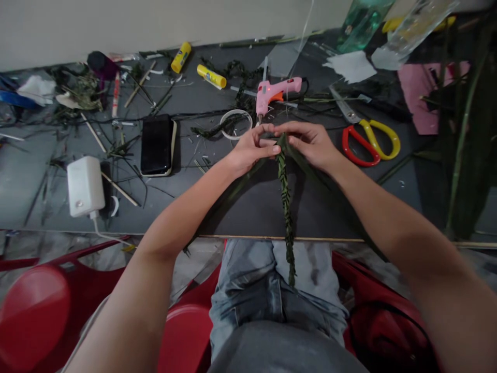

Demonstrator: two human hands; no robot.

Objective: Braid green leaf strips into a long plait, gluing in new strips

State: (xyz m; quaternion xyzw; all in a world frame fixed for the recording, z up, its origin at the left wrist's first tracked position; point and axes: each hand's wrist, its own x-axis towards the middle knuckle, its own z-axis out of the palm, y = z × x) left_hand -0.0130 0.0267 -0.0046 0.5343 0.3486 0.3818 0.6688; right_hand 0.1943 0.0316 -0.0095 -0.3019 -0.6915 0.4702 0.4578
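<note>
A braid of green leaf strips (285, 194) hangs down over the table's front edge toward my lap. Its top end is pinched between the fingers and thumb of my left hand (252, 149). Just to the right, my right hand (309, 142) closes on the leaf strips at that same top end. Long loose leaf ends trail out beneath both forearms. Right behind my hands lies a pink glue gun (264, 98), its nozzle pointing toward me and a small red light showing. A white ring (236, 124) lies behind my left hand.
Scissors (361, 142) with red and yellow handles lie to the right. On the left are a black phone (156, 145) and a white power bank (85, 186) with a cable. Glue sticks (212, 76), leaf scraps and thin sticks litter the back. A green bottle (363, 26) stands behind.
</note>
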